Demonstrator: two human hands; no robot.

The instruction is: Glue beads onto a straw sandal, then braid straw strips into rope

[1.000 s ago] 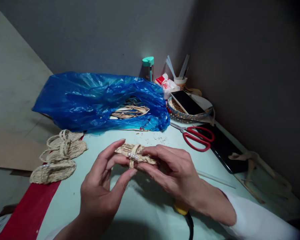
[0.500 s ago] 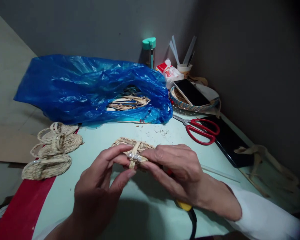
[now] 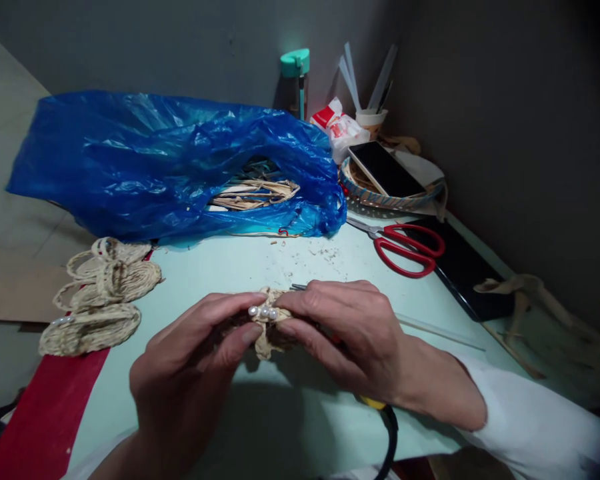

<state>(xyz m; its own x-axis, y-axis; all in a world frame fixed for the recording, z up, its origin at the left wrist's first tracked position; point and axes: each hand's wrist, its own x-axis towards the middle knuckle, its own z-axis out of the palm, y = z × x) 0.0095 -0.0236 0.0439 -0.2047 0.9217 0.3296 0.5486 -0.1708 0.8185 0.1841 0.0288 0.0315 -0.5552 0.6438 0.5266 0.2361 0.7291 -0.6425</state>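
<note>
Between my two hands is a small woven straw sandal [image 3: 263, 347], with a short row of white pearl beads [image 3: 265, 312] across its strap. My left hand [image 3: 195, 360] pinches the strap's left side between thumb and fingertips. From the right, my right hand [image 3: 353, 333] pinches it with thumb and index finger beside the beads. Most of the sole is hidden by the fingers. Under my right hand shows part of a yellow tool [image 3: 373, 402] with a black cord [image 3: 391, 437]; the hand covers the rest of it.
More woven sandals [image 3: 93, 327] lie at the left over a red strip [image 3: 50, 413]. A blue plastic bag [image 3: 145, 167] with dry straw is behind. Red-handled scissors [image 3: 410, 250], a black tablet-like slab [image 3: 460, 280], a basket [image 3: 375, 200] with a phone [image 3: 387, 170] and a green-lidded bottle [image 3: 295, 63] stand beyond.
The sandal has tilted, so its far sole edge is less visible and the bead row lies more level. My left fingers have closed in on the strap. The view has shifted slightly.
</note>
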